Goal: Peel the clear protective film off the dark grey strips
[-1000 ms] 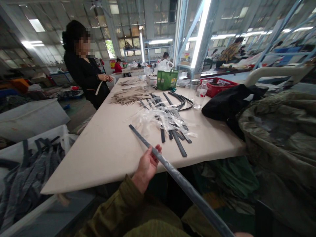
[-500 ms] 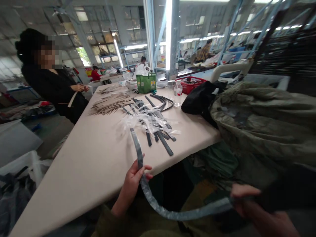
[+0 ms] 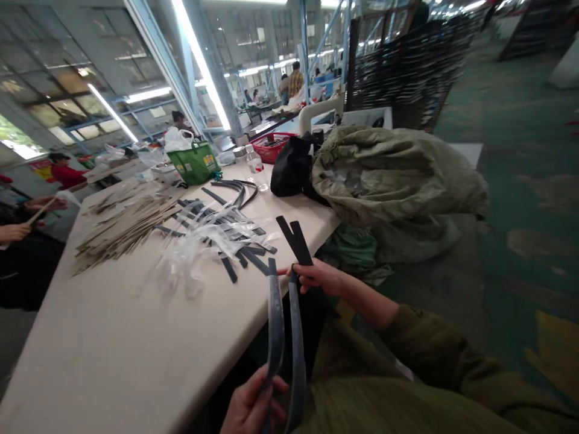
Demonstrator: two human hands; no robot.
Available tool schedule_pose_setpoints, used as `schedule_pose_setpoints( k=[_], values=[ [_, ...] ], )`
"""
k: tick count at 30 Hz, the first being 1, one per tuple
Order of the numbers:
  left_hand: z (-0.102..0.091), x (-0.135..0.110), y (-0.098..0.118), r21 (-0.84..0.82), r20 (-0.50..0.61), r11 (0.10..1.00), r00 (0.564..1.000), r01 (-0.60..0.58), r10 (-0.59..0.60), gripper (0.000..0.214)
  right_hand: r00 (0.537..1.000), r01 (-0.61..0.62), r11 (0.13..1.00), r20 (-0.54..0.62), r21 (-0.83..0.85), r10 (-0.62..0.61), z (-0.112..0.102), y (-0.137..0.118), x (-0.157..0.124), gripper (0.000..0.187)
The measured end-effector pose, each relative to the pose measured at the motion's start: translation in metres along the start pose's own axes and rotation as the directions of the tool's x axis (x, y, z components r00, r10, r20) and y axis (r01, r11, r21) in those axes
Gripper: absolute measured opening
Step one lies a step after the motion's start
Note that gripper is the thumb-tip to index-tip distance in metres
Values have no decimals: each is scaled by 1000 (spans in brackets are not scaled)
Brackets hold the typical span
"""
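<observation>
My left hand (image 3: pixel 256 402) is low in the view, its fingers closed around a long dark strap (image 3: pixel 275 319) that looks partly wrapped in clear plastic film. One end of the strap points up toward the table edge. A second length (image 3: pixel 297 343) runs from the bottom of the view up to my right hand (image 3: pixel 320 276); whether it is the same strap is hidden below. My right hand is closed on it, and two black flat ends (image 3: pixel 296 242) stick up from the grip. Beyond lies a pile of dark straps (image 3: pixel 230 270) with crumpled clear film (image 3: pixel 199 244) over it.
The pale table (image 3: pixel 113 343) carries brown strips (image 3: pixel 126 229), a green bag (image 3: pixel 194 163), a plastic bottle (image 3: pixel 257 172), a red basket (image 3: pixel 271 147) and a black bag (image 3: pixel 292 169). A large olive cloth sack (image 3: pixel 393 175) stands right. Another person's hands (image 3: pixel 34 220) show at left.
The view has swung right. My right hand has come up and inward from the lower right, with two black ends now showing. My left hand is lower, and the strap stands more upright.
</observation>
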State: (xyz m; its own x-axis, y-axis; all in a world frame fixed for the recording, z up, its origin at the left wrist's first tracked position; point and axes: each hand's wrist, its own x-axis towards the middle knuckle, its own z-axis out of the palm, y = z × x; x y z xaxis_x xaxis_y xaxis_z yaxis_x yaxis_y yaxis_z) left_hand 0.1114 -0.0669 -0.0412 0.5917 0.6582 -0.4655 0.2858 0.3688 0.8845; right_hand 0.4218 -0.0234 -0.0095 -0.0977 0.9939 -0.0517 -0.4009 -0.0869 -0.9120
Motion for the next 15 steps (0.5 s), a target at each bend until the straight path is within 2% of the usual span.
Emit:
schedule_pose_setpoints(
  k=[5, 11, 13, 15],
  values=[
    [5, -1, 2, 88, 109, 996, 994, -15, 5, 55, 999, 25, 998, -25, 55, -23, -3, -2, 8, 45],
    [-7, 4, 7, 84, 47, 996, 999, 19, -23, 58, 990, 129, 991, -53, 19, -128, -2, -27, 1, 39],
    [-10, 10, 18, 38, 46, 999, 998, -39, 37, 60, 982, 187, 982, -30, -24, -188, 9, -35, -4, 37],
    [-7, 18, 37, -33, 51, 987, 986, -158, 159, 69, 975, 223, 971, 0, -83, -224, 26, -41, -9, 37]
  ],
)
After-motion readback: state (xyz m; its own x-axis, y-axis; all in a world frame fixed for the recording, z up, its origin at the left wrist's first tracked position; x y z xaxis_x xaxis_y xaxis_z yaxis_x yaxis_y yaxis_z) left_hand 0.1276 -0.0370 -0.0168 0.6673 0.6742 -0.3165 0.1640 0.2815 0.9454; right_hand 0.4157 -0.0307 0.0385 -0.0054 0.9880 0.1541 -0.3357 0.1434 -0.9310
